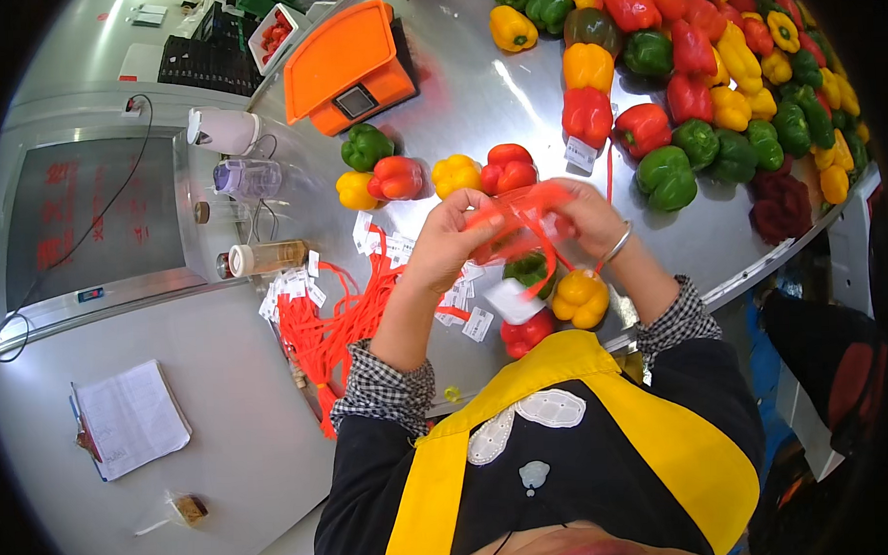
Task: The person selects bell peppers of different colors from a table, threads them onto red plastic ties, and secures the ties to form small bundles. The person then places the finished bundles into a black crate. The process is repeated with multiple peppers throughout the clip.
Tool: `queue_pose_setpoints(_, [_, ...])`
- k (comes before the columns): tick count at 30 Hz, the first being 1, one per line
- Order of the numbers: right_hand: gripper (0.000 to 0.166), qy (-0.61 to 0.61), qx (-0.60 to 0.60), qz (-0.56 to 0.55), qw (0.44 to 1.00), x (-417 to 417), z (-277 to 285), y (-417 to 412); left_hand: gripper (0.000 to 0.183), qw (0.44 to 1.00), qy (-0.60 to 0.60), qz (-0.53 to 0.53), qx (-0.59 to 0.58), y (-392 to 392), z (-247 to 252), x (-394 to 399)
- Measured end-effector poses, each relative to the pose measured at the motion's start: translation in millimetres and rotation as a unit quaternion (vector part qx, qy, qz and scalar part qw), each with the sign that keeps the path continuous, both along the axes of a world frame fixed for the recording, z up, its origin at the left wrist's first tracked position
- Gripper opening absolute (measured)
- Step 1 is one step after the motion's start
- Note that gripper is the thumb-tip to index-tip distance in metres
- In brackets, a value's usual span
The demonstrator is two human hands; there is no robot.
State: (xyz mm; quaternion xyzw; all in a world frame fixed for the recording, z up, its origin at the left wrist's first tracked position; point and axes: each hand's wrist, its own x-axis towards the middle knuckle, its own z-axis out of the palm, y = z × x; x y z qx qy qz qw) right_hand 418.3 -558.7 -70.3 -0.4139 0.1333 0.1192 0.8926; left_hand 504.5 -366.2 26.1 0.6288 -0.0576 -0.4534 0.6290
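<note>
Between my left hand (453, 237) and my right hand (592, 217), a red mesh net bag (523, 220) is gripped by its netting and blurred. A white tag (514, 301) dangles below it. Near the table edge under my hands sit a green bell pepper (529, 269), a yellow bell pepper (580, 299) and a red bell pepper (527, 335). Just beyond my hands lie another yellow pepper (456, 176) and red pepper (508, 169). To the left, a bundle of red net bags (335, 322) with white printed tags hangs over the table's edge.
An orange scale (341, 68) stands on the steel table (474, 93). A heap of mixed bell peppers (731, 84) fills the right side. One row ends at a tagged red pepper (586, 118). Bottles, including a tea bottle (267, 257), line the left edge; a clipboard (133, 419) lies beyond.
</note>
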Motion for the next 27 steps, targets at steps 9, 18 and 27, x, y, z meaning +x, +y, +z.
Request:
queue_pose_setpoints(9, [0.027, -0.001, 0.157, -0.049, 0.986, 12.9, -3.8, 4.4, 0.007, 0.984, 0.018, 0.176, -0.032, -21.2, -34.3, 36.7])
queue_pose_setpoints(18, [0.014, 0.156, 0.057, -0.216, 0.962, 41.9, -71.1, 24.3, 0.015, 0.963, -0.181, 0.116, 0.165, -58.4, -126.3, 98.1])
queue_pose_setpoints(27, [0.023, 0.160, 0.002, -0.307, 0.938, 37.4, -85.6, 25.0, 0.017, 0.965, -0.060, 0.042, 0.253, -82.6, -113.1, 96.5])
